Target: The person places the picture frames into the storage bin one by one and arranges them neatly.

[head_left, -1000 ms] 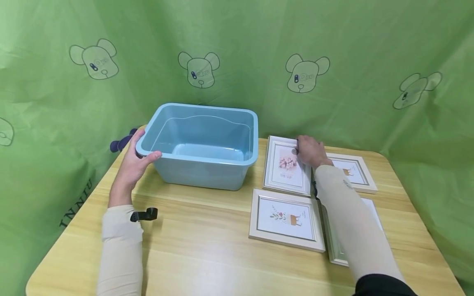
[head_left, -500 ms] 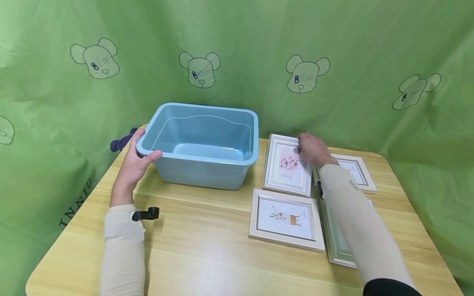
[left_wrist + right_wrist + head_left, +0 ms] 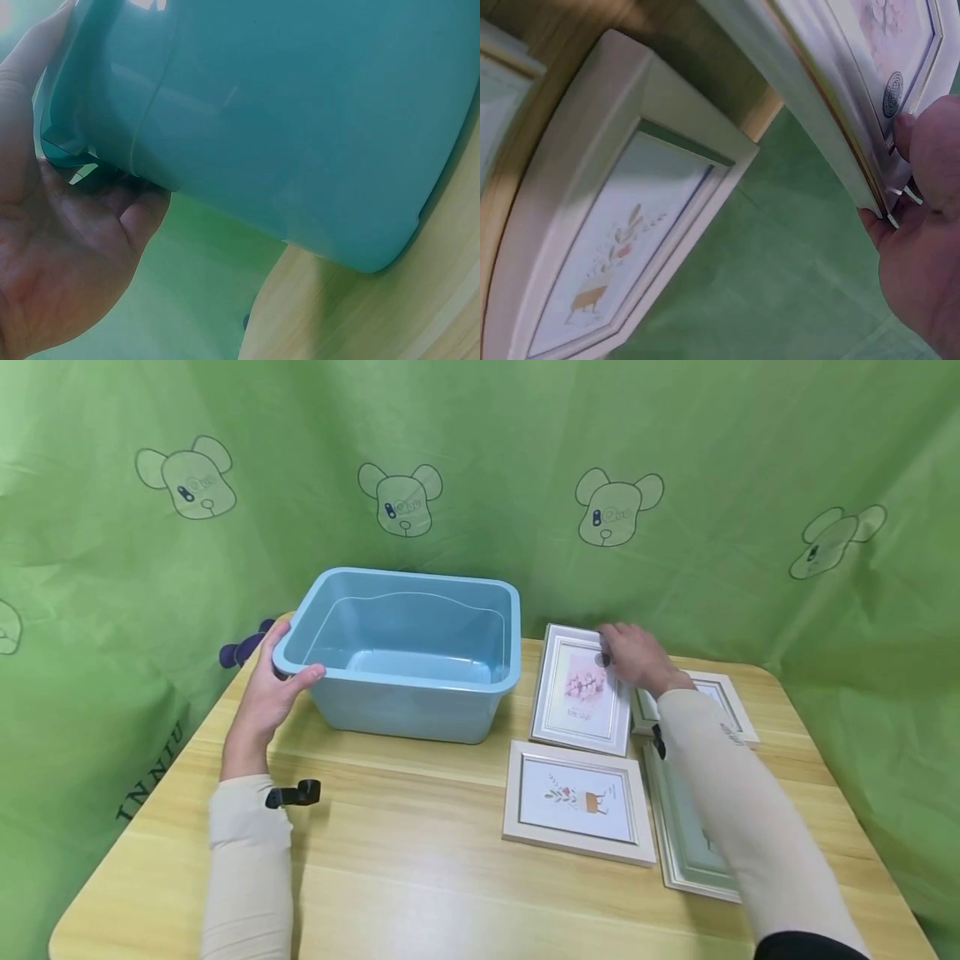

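Observation:
A light blue plastic basin [image 3: 405,706] stands at the back left of the table. My left hand [image 3: 266,697] grips its left rim, thumb over the front corner; in the left wrist view the fingers curl beneath the basin's [image 3: 300,112] lip. On the right, my right hand [image 3: 641,660] pinches the upper right corner of a white picture frame [image 3: 581,739] with a pink flower print. That corner is tilted up off the table, and the right wrist view shows thumb and fingers on the frame's [image 3: 836,67] edge.
A cream picture frame [image 3: 577,847] with a plant print lies in front. A green frame [image 3: 682,852] lies beside it, partly under my forearm. Another pale frame [image 3: 738,710] is at the back right. A green curtain [image 3: 480,460] hangs behind the table [image 3: 405,877].
My right hand has raised the flower-print picture frame's far edge slightly, shifting a little up and right. My left hand has stayed on the basin rim.

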A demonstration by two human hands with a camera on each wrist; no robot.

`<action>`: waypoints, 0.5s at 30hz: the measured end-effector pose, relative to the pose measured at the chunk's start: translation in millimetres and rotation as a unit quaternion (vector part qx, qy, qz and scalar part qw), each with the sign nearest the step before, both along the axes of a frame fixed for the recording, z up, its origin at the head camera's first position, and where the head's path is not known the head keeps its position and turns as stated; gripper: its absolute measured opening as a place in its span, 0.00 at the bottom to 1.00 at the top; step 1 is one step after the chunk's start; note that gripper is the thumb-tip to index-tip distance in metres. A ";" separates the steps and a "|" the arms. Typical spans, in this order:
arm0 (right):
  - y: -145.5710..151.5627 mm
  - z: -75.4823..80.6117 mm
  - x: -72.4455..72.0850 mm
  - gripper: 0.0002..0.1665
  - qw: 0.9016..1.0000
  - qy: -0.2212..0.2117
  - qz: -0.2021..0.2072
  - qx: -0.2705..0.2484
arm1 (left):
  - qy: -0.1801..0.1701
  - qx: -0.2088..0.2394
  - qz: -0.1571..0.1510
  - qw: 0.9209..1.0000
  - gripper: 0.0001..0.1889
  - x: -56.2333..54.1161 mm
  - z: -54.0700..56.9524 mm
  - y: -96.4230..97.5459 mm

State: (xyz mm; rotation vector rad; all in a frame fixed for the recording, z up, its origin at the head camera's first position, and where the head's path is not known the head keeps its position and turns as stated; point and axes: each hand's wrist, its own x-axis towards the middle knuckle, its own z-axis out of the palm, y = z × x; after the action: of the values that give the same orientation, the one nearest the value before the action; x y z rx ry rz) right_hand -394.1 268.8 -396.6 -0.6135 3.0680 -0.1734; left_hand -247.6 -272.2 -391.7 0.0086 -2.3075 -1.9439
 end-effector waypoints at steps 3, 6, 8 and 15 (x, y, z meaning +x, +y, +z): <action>-2.0 5.0 3.5 0.34 1.000 0.004 0.000 0.002 | 0.000 -0.002 0.000 1.000 0.49 0.1 -0.7 0.5; -4.5 10.0 6.9 0.36 1.000 0.007 0.001 0.004 | 0.004 -0.002 0.002 1.000 0.49 -0.3 -1.6 0.1; -6.2 13.8 9.3 0.37 1.000 0.007 0.002 0.006 | 0.006 -0.002 0.003 1.000 0.49 -0.8 -2.0 -0.1; -8.5 26.6 16.0 0.38 0.999 0.019 0.022 0.015 | 0.007 0.005 0.003 1.000 0.49 -0.8 -1.9 -0.1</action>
State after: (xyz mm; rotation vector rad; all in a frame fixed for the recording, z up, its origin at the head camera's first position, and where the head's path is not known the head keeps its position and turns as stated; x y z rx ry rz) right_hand -378.1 260.3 -370.0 -0.6887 3.0841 -0.1179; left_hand -248.4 -272.4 -393.6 0.0017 -2.2856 -1.9470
